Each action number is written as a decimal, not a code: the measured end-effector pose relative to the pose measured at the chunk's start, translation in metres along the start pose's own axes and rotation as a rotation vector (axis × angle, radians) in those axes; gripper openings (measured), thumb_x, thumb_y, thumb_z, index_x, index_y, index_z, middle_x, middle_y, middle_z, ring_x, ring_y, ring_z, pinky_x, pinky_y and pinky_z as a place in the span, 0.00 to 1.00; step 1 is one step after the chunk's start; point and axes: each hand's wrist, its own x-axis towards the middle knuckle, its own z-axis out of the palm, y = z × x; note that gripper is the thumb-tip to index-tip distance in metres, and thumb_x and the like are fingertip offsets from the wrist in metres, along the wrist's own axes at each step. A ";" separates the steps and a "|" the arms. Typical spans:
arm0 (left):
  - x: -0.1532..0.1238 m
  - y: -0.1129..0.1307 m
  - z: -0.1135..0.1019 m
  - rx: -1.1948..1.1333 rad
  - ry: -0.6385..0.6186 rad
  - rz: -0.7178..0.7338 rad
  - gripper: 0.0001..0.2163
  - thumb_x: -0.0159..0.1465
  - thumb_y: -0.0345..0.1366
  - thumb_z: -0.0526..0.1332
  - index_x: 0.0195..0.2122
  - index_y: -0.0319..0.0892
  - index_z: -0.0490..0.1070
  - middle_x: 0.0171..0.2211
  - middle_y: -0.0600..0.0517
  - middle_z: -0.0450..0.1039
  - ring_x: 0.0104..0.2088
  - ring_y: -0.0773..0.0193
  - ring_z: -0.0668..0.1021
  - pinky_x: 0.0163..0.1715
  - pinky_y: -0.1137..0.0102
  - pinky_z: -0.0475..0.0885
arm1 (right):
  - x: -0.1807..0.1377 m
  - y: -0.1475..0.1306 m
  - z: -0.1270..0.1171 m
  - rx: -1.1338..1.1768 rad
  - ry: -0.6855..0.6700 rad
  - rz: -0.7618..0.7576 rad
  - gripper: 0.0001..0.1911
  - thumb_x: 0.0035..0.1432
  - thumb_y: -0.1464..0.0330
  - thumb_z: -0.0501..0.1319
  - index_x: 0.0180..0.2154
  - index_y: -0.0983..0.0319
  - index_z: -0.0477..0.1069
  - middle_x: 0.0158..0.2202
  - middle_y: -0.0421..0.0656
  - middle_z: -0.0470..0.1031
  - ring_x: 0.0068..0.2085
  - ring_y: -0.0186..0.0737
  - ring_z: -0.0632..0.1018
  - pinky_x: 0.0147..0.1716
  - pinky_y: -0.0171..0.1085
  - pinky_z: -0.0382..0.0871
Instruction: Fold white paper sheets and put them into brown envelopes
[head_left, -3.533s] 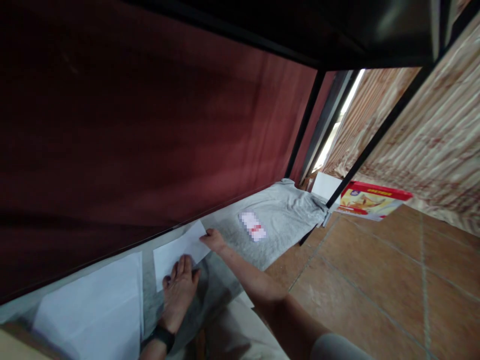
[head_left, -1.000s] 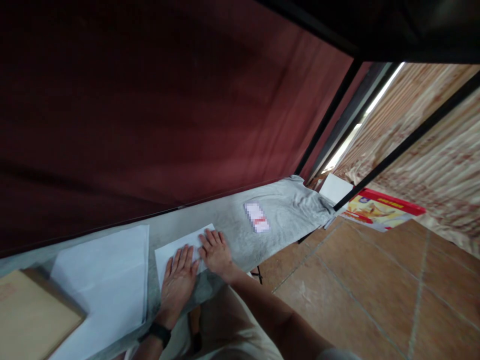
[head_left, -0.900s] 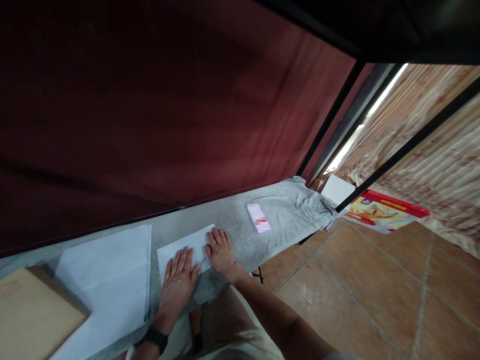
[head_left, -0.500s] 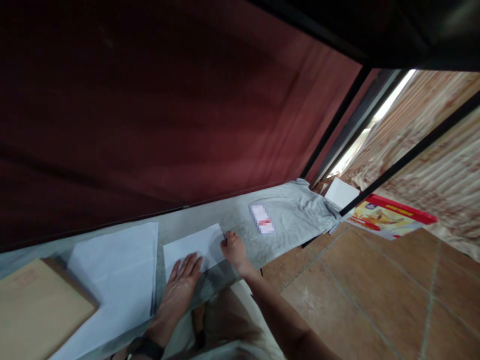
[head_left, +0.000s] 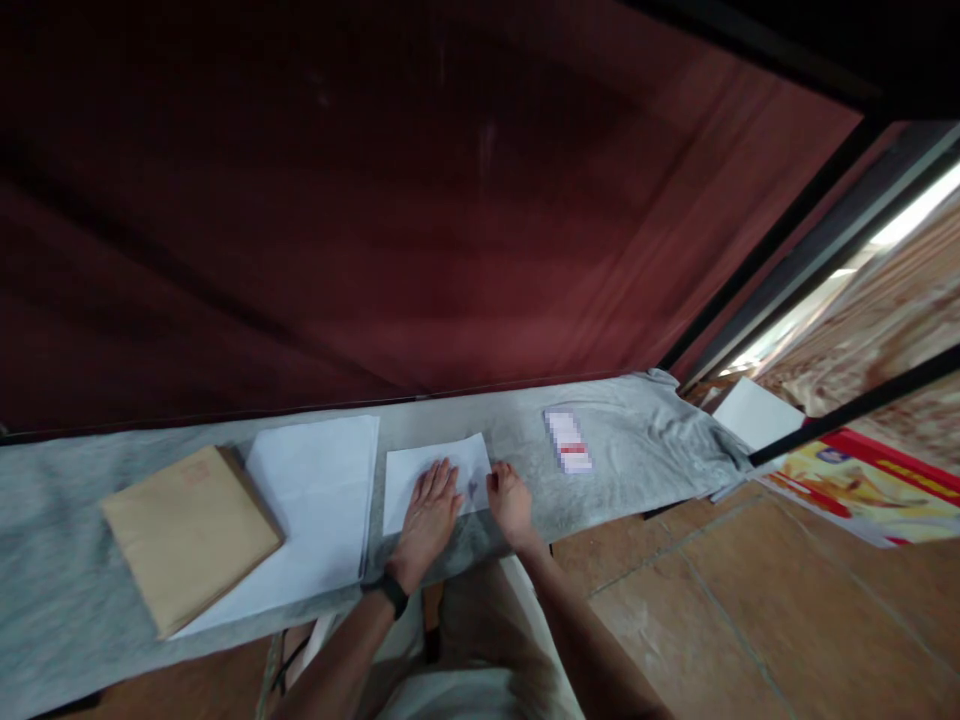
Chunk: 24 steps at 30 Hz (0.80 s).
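A small white sheet of paper, perhaps folded, lies on the grey cloth in front of me. My left hand rests flat on it, fingers stretched out over its lower middle. At the paper's right edge, my right hand is closed, thumb and fingers bent together. Something small and dark shows at its fingertips, too small to name. To the left lies a stack of larger white paper, with brown envelopes partly covering it.
A blurred-out phone-like rectangle lies right of my hands. Behind the cloth-covered surface hangs a dark red curtain. On the tiled floor at right are a white box and a colourful red-and-yellow carton, beside a black bar.
My view has swung left, so everything sits further right in the picture and more of the envelopes and cloth shows. Both hands stay at the small paper, the left flat, the right closed.
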 end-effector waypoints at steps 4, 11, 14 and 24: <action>0.014 -0.004 0.013 -0.020 0.047 -0.053 0.26 0.72 0.44 0.48 0.67 0.38 0.62 0.69 0.39 0.59 0.70 0.50 0.61 0.67 0.49 0.56 | -0.004 0.002 0.007 -0.026 0.080 -0.047 0.11 0.69 0.71 0.53 0.48 0.59 0.73 0.44 0.45 0.78 0.44 0.40 0.80 0.40 0.33 0.68; -0.004 -0.018 0.009 0.033 0.077 -0.173 0.29 0.72 0.47 0.47 0.68 0.34 0.60 0.68 0.39 0.60 0.70 0.49 0.61 0.68 0.52 0.55 | -0.006 0.007 0.010 -0.015 0.103 -0.090 0.11 0.70 0.70 0.53 0.47 0.60 0.73 0.43 0.45 0.78 0.43 0.40 0.79 0.42 0.33 0.66; -0.021 -0.020 0.005 0.047 0.101 -0.222 0.28 0.73 0.46 0.47 0.67 0.32 0.61 0.68 0.36 0.60 0.69 0.48 0.61 0.67 0.50 0.57 | -0.007 0.008 0.010 -0.014 0.110 -0.089 0.11 0.70 0.70 0.53 0.47 0.60 0.73 0.43 0.45 0.79 0.43 0.39 0.79 0.41 0.33 0.66; -0.052 -0.006 -0.009 0.017 0.092 -0.080 0.23 0.72 0.40 0.50 0.65 0.41 0.67 0.67 0.45 0.64 0.68 0.51 0.64 0.67 0.50 0.59 | -0.006 0.006 0.011 -0.011 0.122 -0.091 0.11 0.69 0.71 0.53 0.45 0.60 0.73 0.43 0.44 0.79 0.42 0.39 0.80 0.39 0.32 0.65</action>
